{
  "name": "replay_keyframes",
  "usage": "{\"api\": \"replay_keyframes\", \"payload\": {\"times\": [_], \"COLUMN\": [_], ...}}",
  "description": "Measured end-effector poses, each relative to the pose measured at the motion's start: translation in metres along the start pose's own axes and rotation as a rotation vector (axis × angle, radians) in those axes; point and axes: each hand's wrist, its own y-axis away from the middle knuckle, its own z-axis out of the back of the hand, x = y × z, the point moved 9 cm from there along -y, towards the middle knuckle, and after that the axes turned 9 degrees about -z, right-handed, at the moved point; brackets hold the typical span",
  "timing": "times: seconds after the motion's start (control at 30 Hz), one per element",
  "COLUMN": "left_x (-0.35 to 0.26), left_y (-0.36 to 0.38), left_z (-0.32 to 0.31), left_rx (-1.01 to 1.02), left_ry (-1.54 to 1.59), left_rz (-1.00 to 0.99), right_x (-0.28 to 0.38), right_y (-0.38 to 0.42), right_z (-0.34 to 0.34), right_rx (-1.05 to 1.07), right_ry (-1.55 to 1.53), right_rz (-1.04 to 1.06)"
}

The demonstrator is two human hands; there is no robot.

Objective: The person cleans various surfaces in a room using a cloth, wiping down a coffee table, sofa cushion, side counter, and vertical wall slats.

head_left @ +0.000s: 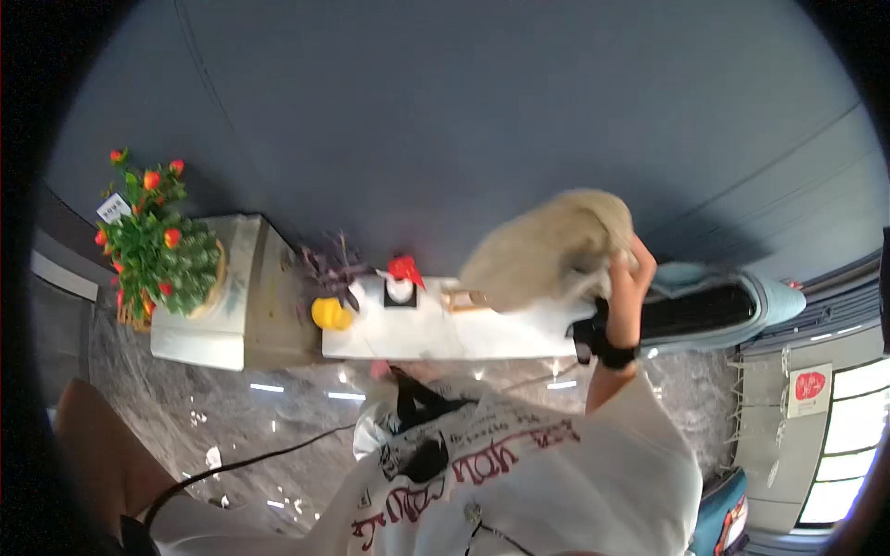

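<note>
My right hand [634, 269] is raised in front of the dark wall, above the right end of a narrow white shelf [519, 345]. Its fingers are closed on the edge of a soft beige thing that looks like a cap [542, 250], slightly blurred. A black band circles that wrist. Below the cap, a small wooden-framed item [464, 299] lies on the shelf, partly covered. Only part of my left arm [88, 454] shows at the lower left; the left hand is out of sight.
Along the shelf are a yellow object [331, 314], a red-and-white figure [402, 278] and a purple plant [334, 264]. At left, a potted plant with red flowers [167, 250] stands on a cabinet [199, 347]. A light-blue rounded object with a black top [705, 310] is at right.
</note>
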Motion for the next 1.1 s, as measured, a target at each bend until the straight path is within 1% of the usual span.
{"api": "replay_keyframes", "payload": {"times": [0.03,0.1,0.23,0.27,0.37,0.43,0.5,0.57,0.6,0.63,0.7,0.73,0.77,0.8,0.83,0.87,0.9,0.93,0.97,1.0,1.03,1.07,1.1], "left_x": [0.008,0.023,0.044,0.049,0.060,0.068,0.073,0.080,0.081,0.081,0.078,0.068,0.057,0.049,0.054,0.059,0.066,0.074,0.082,0.087,0.087,0.085,0.085], "left_y": [0.008,0.019,0.035,0.034,0.013,0.007,-0.003,-0.011,-0.010,-0.010,0.000,0.016,0.043,0.067,0.083,0.089,0.091,0.076,0.059,0.041,0.018,-0.005,-0.024], "left_z": [-0.006,-0.026,-0.067,-0.075,-0.066,-0.055,-0.046,-0.038,-0.038,-0.049,-0.102,-0.148,-0.192,-0.219,-0.227,-0.226,-0.228,-0.217,-0.204,-0.193,-0.176,-0.164,-0.152], "left_rx": [0.026,0.077,0.151,0.143,0.064,-0.021,-0.097,-0.162,-0.184,-0.170,-0.033,0.145,0.388,0.570,0.626,0.692,0.756,0.638,0.520,0.476,0.198,0.133,0.051], "left_ry": [0.046,0.149,0.298,0.311,0.255,0.227,0.214,0.241,0.268,0.337,0.551,0.658,0.729,0.769,0.887,0.840,0.790,0.750,0.707,0.606,0.498,0.362,0.231], "left_rz": [0.014,0.042,0.087,0.091,0.026,-0.007,-0.037,-0.038,-0.031,-0.013,0.058,0.127,0.217,0.241,0.453,0.467,0.484,0.451,0.423,0.380,0.156,0.068,-0.007], "right_x": [-0.001,-0.005,0.032,0.033,0.031,0.037,0.021,-0.002,-0.007,-0.005,0.005,0.009,0.011,0.020,0.034,0.047,0.057,0.061,0.067,0.077,0.080,0.096,0.102], "right_y": [-0.003,0.009,0.017,0.020,0.021,0.016,0.008,-0.003,-0.003,-0.004,-0.006,-0.008,-0.013,-0.017,-0.020,-0.023,-0.025,-0.028,-0.033,-0.042,-0.048,-0.051,-0.056], "right_z": [0.000,0.009,-0.001,-0.005,-0.017,-0.036,-0.049,-0.082,-0.099,-0.117,-0.144,-0.148,-0.147,-0.142,-0.137,-0.133,-0.128,-0.121,-0.111,-0.103,-0.090,-0.078,-0.071], "right_rx": [-0.015,-0.169,-0.359,-0.344,-0.317,-0.244,-0.085,0.004,0.077,0.157,0.352,0.364,0.366,0.321,0.275,0.267,0.227,0.157,0.037,-0.065,-0.244,-0.413,-0.548], "right_ry": [-0.112,-0.032,0.210,0.184,0.141,0.240,0.150,-0.198,-0.183,-0.159,-0.213,-0.178,-0.186,-0.105,-0.030,0.062,0.222,0.367,0.502,0.703,0.734,0.638,0.622], "right_rz": [0.034,0.025,0.189,0.194,0.107,0.144,0.103,-0.003,-0.026,0.005,0.135,0.205,0.201,0.245,0.291,0.430,0.513,0.608,0.692,0.691,0.797,0.918,0.947]}}
